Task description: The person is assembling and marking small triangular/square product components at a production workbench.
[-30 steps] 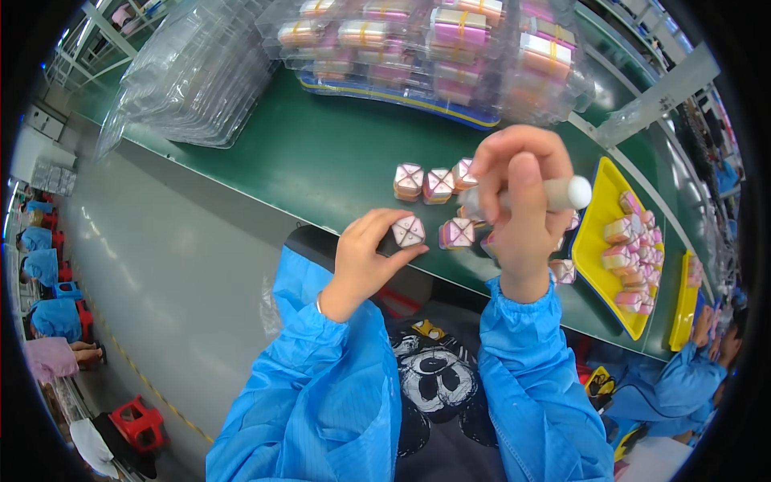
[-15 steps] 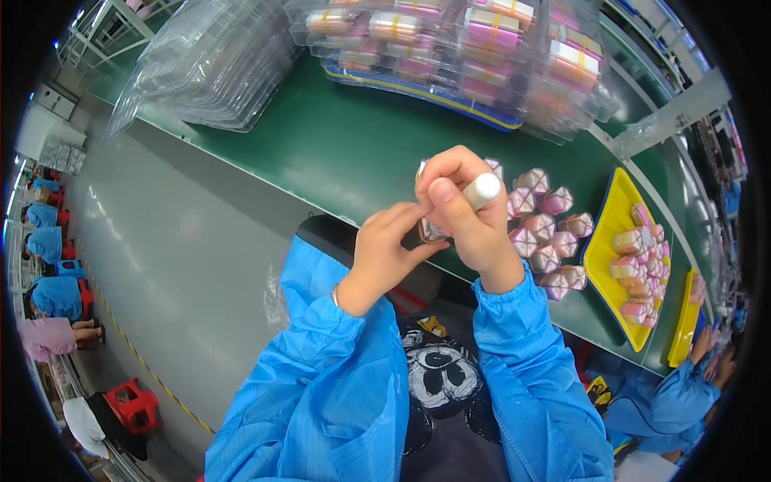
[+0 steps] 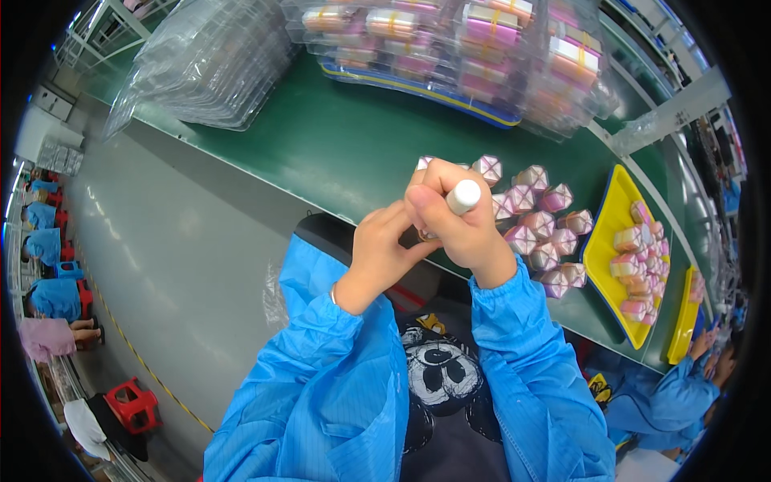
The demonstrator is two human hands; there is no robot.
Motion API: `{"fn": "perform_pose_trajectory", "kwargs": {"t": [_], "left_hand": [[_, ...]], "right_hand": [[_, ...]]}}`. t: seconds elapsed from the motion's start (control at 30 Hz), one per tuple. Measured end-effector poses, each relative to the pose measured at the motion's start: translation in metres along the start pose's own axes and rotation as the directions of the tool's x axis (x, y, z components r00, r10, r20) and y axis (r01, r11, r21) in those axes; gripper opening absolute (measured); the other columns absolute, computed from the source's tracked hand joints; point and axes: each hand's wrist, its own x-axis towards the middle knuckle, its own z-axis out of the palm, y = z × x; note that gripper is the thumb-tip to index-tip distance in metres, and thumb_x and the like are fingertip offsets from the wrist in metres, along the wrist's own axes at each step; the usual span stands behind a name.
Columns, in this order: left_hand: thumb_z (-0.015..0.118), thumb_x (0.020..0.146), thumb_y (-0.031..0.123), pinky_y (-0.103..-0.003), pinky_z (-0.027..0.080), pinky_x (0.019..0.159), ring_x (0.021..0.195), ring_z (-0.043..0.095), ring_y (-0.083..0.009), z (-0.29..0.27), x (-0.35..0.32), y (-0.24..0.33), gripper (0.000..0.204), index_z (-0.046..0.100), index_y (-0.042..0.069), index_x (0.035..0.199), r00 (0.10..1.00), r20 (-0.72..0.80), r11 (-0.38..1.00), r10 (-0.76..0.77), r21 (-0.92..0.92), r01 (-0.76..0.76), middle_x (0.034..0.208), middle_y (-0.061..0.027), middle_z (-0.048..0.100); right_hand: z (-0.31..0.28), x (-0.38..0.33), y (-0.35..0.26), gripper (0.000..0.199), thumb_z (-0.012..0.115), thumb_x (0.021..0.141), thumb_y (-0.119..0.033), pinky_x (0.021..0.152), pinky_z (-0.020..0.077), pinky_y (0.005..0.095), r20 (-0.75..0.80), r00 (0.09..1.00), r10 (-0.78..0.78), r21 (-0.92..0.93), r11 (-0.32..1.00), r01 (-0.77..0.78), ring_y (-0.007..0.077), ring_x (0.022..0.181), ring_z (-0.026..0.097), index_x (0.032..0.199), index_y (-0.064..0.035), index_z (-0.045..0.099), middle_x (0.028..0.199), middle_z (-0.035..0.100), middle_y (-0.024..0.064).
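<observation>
My right hand (image 3: pixel 464 233) grips a white pen-like tube (image 3: pixel 463 196), its round white end pointing up out of the fist. What the tube's lower end touches is hidden by my fingers. Pressed close against it, my left hand (image 3: pixel 379 255) pinches a small object between thumb and fingers, of which only a sliver shows. Just to the right, several small boxy pink-and-white packs (image 3: pixel 543 226) with creased, folded ends stand loosely grouped on the green table (image 3: pixel 321 153).
A yellow tray (image 3: pixel 610 241) on the right holds more packs. Clear plastic trays (image 3: pixel 482 56) filled with banded packs are stacked on a blue tray (image 3: pixel 426 93) at the back. Nested clear trays (image 3: pixel 217 72) stand at the back left. A co-worker's blue sleeve (image 3: pixel 671 398) shows lower right.
My right hand and the white tube have shifted slightly left and down, closer over my left hand. The piece in my left fingers is now more covered, and more packs show behind.
</observation>
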Motion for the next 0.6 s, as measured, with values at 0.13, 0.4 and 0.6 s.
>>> {"fn": "perform_pose_trajectory", "kwargs": {"t": [0.13, 0.4, 0.6], "left_hand": [[0.087, 0.064, 0.020, -0.036, 0.050, 0.063, 0.073, 0.064, -0.0273, 0.0001, 0.0010, -0.0021, 0.037, 0.067, 0.010, 0.094, 1.000, -0.001, 1.000, 0.009, -0.021, -0.009, 0.089, -0.0026, 0.067], [0.086, 0.064, 0.016, -0.035, 0.050, 0.062, 0.074, 0.064, -0.0274, -0.0015, 0.0012, -0.0038, 0.034, 0.066, 0.011, 0.092, 0.999, 0.008, 0.998, 0.041, -0.038, -0.040, 0.088, -0.0031, 0.067], [0.085, 0.065, 0.017, -0.036, 0.049, 0.063, 0.073, 0.064, -0.0272, -0.0009, 0.0019, -0.0011, 0.034, 0.066, 0.011, 0.094, 0.999, -0.002, 0.998, 0.043, -0.037, -0.043, 0.087, -0.0033, 0.067]], "right_hand": [[0.0009, 0.0002, 0.0016, 0.031, 0.066, 0.092, -0.017, 0.049, 0.0301, 0.0278, -0.009, 1.000, 0.001, -0.007, 1.000, -0.001, 0.0079, 0.055, 0.038, 0.069, -0.0060, 0.049, 0.059, 0.043, -0.0016], [-0.0041, 0.0014, 0.0077, 0.028, 0.057, 0.098, -0.012, 0.047, 0.0341, 0.0238, 0.097, 0.989, -0.115, -0.118, 0.985, 0.126, 0.0065, 0.053, 0.044, 0.072, -0.0067, 0.047, 0.061, 0.053, 0.0016], [-0.0045, 0.0003, 0.0095, 0.027, 0.057, 0.097, -0.009, 0.046, 0.0336, 0.0230, 0.076, 0.995, -0.071, -0.074, 0.994, 0.076, 0.0063, 0.053, 0.044, 0.072, -0.0067, 0.047, 0.061, 0.053, 0.0015]]}}
